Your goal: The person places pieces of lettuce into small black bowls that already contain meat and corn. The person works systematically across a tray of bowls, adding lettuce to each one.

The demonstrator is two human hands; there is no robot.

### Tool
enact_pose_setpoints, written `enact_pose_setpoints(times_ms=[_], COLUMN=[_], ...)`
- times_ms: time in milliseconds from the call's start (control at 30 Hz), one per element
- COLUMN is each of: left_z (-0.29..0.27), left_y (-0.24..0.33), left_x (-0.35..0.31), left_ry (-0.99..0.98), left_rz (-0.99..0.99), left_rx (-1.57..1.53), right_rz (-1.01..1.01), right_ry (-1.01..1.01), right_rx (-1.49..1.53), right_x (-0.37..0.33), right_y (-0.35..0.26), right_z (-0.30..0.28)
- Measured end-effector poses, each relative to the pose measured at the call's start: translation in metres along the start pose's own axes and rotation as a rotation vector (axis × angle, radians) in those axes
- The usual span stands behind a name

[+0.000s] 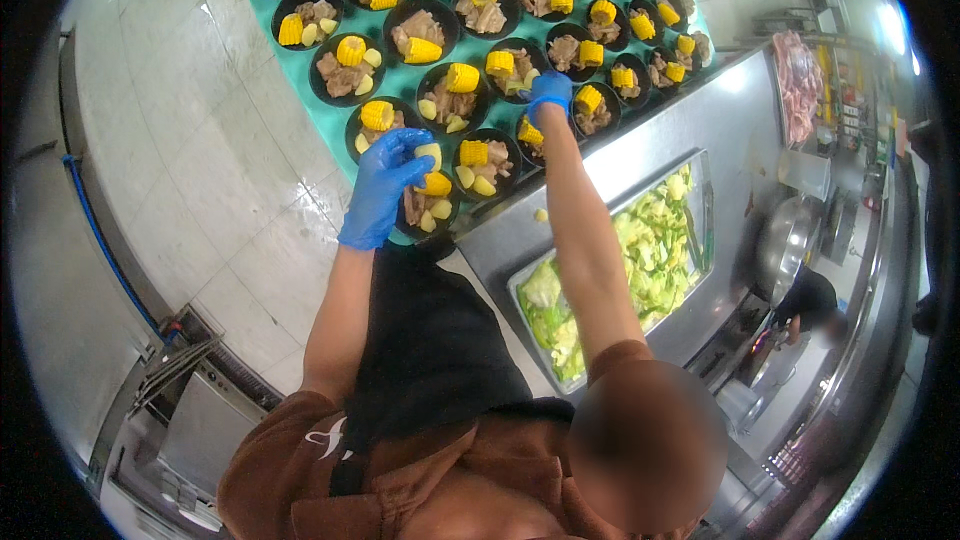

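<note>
My left hand [383, 186], in a blue glove, pinches a pale yellow potato chunk [429, 154] between thumb and fingers. It is above the near-left black bowls; one below it holds corn [433, 184], meat and potato chunks [440, 209]. My right hand [549, 94], also gloved in blue, reaches down at the edge of a bowl of meat, corn [499, 63] and pale potato pieces. Its fingers are bent and closed; whatever is in them is hidden. Close to both hands stands a bowl with corn [473, 153], meat [497, 157] and potato chunks [484, 186].
Rows of similar black bowls cover the green tabletop [330, 130]. A metal tray [703, 202] of chopped green cabbage [645, 240] rests on the steel counter [500, 240]. Raw meat [797, 80] lies at the counter's far end. At right, another person [808, 298] is near a stove.
</note>
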State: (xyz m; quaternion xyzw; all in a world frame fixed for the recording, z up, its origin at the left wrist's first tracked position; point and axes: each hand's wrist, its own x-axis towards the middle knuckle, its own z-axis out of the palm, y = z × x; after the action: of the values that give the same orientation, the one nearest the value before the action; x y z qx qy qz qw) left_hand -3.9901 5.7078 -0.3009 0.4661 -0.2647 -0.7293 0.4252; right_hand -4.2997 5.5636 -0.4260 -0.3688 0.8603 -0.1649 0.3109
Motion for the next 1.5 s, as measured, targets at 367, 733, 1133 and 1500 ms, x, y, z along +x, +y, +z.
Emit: enact_pose_setpoints(times_ms=[367,733,1133,1500], left_z=[0.007,0.0,0.005,0.005], left_y=[0.015,0.0,-0.002,-0.001], left_x=[0.006,0.007,0.009,0.012], left_ry=[-0.018,-0.026,-0.059,0.014], left_rz=[-0.015,-0.05,-0.033,0.015], left_rx=[-0.016,-0.032,-0.04,-0.055], right_rz=[-0.364,-0.469,-0.53,-0.626], right_ry=[-0.027,-0.146,-0.11,-0.284], right_rx=[-0.39,-0.529,-0.667,-0.44], right_x=[0.024,-0.016,-0.025,-0.011], right_y=[0.017,0.007,-0.011,-0.004], right_z=[-0.032,-0.026,-0.025,-0.033])
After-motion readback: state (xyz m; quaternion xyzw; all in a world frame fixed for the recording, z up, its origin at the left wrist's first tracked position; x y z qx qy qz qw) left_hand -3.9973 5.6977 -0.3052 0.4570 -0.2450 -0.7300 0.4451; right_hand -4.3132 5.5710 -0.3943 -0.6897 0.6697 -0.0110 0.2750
